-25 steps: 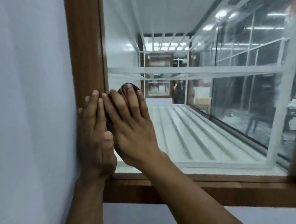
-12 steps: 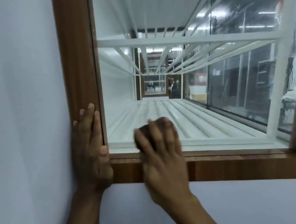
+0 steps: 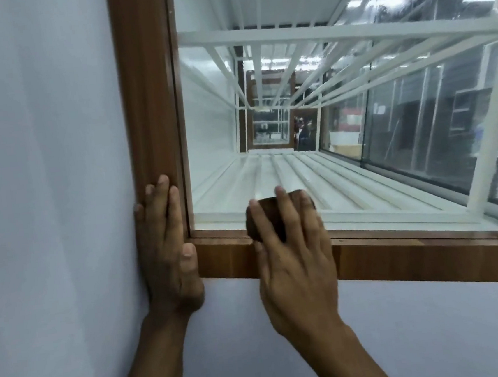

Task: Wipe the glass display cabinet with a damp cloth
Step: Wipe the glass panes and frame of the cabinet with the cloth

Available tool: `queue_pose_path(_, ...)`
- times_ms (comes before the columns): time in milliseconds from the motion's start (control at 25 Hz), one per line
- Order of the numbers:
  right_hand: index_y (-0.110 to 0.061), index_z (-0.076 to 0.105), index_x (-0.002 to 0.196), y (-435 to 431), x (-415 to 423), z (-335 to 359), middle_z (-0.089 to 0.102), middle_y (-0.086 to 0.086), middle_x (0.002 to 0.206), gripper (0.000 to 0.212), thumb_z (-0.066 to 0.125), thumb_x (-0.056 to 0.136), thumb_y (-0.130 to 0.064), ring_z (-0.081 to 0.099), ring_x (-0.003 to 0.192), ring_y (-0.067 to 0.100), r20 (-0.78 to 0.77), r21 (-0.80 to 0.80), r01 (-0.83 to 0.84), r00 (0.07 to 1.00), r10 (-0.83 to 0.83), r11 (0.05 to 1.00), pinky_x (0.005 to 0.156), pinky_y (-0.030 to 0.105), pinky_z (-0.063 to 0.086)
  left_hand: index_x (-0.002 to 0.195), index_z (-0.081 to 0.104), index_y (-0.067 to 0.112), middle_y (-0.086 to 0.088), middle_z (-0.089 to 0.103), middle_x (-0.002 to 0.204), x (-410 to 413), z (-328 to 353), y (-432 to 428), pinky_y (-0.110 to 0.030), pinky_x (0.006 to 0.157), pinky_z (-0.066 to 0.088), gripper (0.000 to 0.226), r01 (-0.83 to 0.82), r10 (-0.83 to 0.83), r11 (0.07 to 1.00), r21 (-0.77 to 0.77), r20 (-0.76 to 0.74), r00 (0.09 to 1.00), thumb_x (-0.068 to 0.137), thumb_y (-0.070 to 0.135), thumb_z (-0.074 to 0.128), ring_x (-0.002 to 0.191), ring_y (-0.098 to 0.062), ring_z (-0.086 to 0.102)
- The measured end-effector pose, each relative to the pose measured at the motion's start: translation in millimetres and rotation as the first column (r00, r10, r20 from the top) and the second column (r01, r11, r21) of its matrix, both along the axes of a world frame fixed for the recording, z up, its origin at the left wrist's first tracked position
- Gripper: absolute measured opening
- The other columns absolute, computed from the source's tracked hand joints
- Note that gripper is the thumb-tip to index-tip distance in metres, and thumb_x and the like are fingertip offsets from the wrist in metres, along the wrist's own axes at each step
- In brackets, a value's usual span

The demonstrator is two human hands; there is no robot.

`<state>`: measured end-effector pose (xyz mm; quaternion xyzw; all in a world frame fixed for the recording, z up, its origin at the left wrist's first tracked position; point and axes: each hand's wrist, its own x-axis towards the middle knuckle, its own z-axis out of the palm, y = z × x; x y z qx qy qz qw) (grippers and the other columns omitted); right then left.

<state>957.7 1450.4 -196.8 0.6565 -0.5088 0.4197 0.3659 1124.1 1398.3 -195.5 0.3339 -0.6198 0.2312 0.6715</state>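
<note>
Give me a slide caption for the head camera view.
Right hand presses a dark cloth along the glass pane's bottom edge; left hand braces the wooden frame.

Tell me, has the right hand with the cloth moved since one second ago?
Yes. The right hand with the dark cloth moved down and rightward, away from the wooden frame's left post, to its bottom rail.

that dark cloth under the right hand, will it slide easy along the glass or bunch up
The dark cloth is wadded into a soft lump under the right hand, so it is probably floppy and light. Flat fingers pin it at the bottom edge of the glass, so it likely slides smoothly there. It may snag or bunch at the wooden frame lip.
</note>
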Motion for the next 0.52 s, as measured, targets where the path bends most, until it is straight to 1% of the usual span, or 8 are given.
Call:
queue_pose_path(80,-0.028,0.035,0.156,2.5,-6.0,-1.1,0.019,0.009,0.167,0.056,0.035,0.100,-0.033,0.011,0.155,0.035,0.086,0.011,0.072,0.994,-0.072,0.997,0.122,0.050,0.018,0.153,0.029,0.003,-0.013,0.030,0.161,-1.1,2.9,1.9,-0.041,0.127,0.013,0.071,0.020,-0.020,1.000,0.000,0.021,1.000,0.104,0.048,0.006,0.155,-0.019,0.018)
queue_pose_path(120,-0.027,0.036,0.156,-0.6,6.9,3.6,0.021,0.009,0.167,0.059,0.037,0.097,-0.032,0.011,0.155,0.035,0.027,0.016,0.039,0.999,-0.040,0.999,0.123,0.050,0.016,0.153,0.029,0.002,-0.011,0.028,0.163,0.2,2.5,3.3,-0.041,0.127,0.012,0.071,0.053,-0.053,0.999,0.004,0.024,0.998,0.104,0.048,0.007,0.156,-0.021,0.017)
queue_pose_path(200,-0.022,0.034,0.157,-10.5,49.0,15.2,0.025,0.007,0.167,0.067,0.034,0.091,-0.033,0.012,0.156,0.033,-0.209,0.111,-0.041,0.976,0.064,0.993,0.125,0.047,0.012,0.153,0.027,0.001,-0.004,0.019,0.167,6.8,1.4,2.1,-0.043,0.128,0.009,0.070,0.136,-0.136,0.991,0.011,0.002,0.991,0.104,0.047,0.009,0.156,-0.026,0.015)
queue_pose_path(280,-0.016,0.028,0.159,-16.7,60.7,21.6,0.022,0.007,0.168,0.069,0.033,0.092,-0.032,0.013,0.157,0.032,-0.291,0.092,-0.057,0.953,0.082,0.994,0.125,0.046,0.013,0.154,0.025,0.004,-0.001,0.016,0.168,8.4,8.5,4.4,-0.047,0.128,0.007,0.066,0.186,-0.186,0.982,0.026,-0.017,0.982,0.104,0.043,0.011,0.157,-0.029,0.012)
queue_pose_path(320,-0.015,0.024,0.160,-18.2,45.4,28.5,0.018,0.008,0.169,0.069,0.035,0.094,-0.030,0.011,0.157,0.032,-0.262,0.035,-0.023,0.965,0.032,0.999,0.125,0.048,0.013,0.155,0.025,0.006,-0.002,0.015,0.168,4.8,16.3,7.6,-0.049,0.128,0.005,0.064,0.152,-0.152,0.987,0.055,0.001,0.988,0.103,0.040,0.011,0.157,-0.028,0.011)
queue_pose_path(400,-0.014,0.023,0.161,-19.6,-2.9,54.1,0.013,0.012,0.170,0.065,0.042,0.100,-0.028,0.006,0.157,0.035,-0.089,-0.083,0.043,0.995,-0.050,0.996,0.126,0.052,0.011,0.157,0.026,0.009,-0.005,0.015,0.169,-8.3,43.0,10.5,-0.050,0.128,-0.001,0.062,-0.001,-0.007,0.996,0.091,0.090,0.996,0.102,0.036,0.014,0.157,-0.027,0.008)
queue_pose_path(440,-0.014,0.023,0.161,-19.8,-29.4,78.2,0.012,0.014,0.170,0.063,0.042,0.102,-0.028,0.003,0.157,0.036,0.045,-0.121,0.073,0.997,-0.068,0.990,0.127,0.053,0.010,0.156,0.028,0.010,-0.006,0.015,0.169,-16.6,60.9,12.7,-0.052,0.127,-0.004,0.062,-0.074,0.061,0.991,0.109,0.122,0.991,0.100,0.033,0.017,0.158,-0.027,0.007)
queue_pose_path(520,-0.013,0.023,0.160,-16.7,-64.4,146.4,0.011,0.017,0.169,0.063,0.044,0.103,-0.026,0.000,0.157,0.038,0.307,-0.179,0.098,0.951,-0.039,0.979,0.127,0.057,0.008,0.156,0.032,0.017,-0.004,0.015,0.169,-34.9,106.5,18.6,-0.061,0.123,-0.010,0.063,-0.158,0.138,0.971,0.180,0.116,0.984,0.096,0.032,0.019,0.158,-0.029,0.001)
